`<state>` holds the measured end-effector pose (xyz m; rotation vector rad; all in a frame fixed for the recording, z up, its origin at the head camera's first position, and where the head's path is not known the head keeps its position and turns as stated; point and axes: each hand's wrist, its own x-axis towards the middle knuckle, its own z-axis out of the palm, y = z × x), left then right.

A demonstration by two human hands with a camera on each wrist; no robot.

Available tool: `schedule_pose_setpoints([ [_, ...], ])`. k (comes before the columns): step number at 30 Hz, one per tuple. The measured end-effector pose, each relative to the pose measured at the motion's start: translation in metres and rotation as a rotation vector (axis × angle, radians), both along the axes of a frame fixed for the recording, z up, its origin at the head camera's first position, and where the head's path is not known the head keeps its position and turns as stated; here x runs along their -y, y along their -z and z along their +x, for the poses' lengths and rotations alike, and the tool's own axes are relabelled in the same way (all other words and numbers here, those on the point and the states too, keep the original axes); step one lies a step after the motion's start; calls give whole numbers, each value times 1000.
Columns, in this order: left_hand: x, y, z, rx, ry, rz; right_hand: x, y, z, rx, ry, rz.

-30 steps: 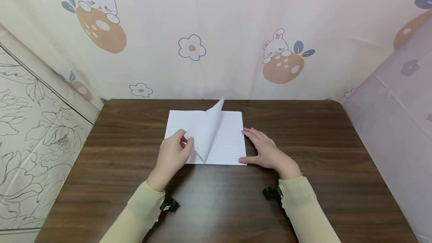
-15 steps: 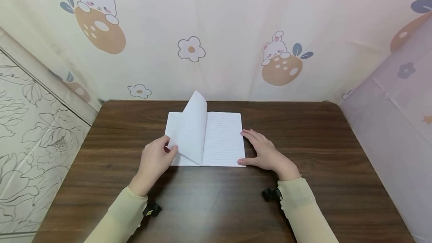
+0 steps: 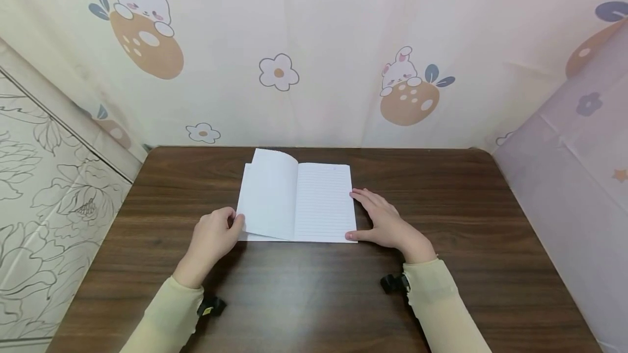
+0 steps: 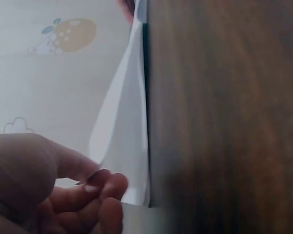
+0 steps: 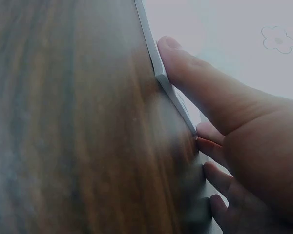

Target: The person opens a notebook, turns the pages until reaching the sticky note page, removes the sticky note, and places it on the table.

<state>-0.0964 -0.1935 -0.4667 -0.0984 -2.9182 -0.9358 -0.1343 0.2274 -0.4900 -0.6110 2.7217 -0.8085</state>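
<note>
An open notebook (image 3: 325, 203) with lined white pages lies on the brown table in the head view. My left hand (image 3: 213, 236) pinches the near left corner of a raised page (image 3: 272, 195) between thumb and fingers. That page curves over the left half, its far corner poking past the notebook's top edge. In the left wrist view, the page (image 4: 112, 112) stands slightly off the sheets below. My right hand (image 3: 385, 222) rests at the notebook's right edge, fingers spread. Its thumb (image 5: 185, 68) lies on the near right corner, and the other fingertips touch the side edge.
The wood-grain table (image 3: 304, 298) carries the notebook. Behind it hangs a pale curtain (image 3: 333, 70) printed with rabbits and flowers. A white floral panel (image 3: 59, 217) stands at the left, and a small black camera (image 3: 212, 306) sits on the left wrist.
My left hand has moved left and toward me, carrying the page corner from near the middle to the left edge. The page has swung down flatter. My right hand has stayed in place.
</note>
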Motion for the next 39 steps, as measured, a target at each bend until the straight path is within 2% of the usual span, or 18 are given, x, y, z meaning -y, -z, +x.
schedule_pose_setpoints([
  [2,2,-2,-1,26,9,-31,0,-1,0,-3,-3,4],
  [3,0,-7,0,57,9,-49,1,-2,1,-4,-6,8],
  [10,0,-13,-1,178,44,-153,4,-9,2,15,6,24],
  [20,2,-12,-3,224,23,-209,5,-12,3,18,8,26],
  [24,4,-12,-4,191,10,-205,5,-12,3,22,14,36],
  [31,1,-15,-9,57,17,-187,5,-11,2,21,12,33],
  [36,-15,-21,-14,-54,44,-131,4,-10,3,12,8,15],
  [39,-30,-23,-18,-124,87,-92,4,-10,4,6,-5,11],
])
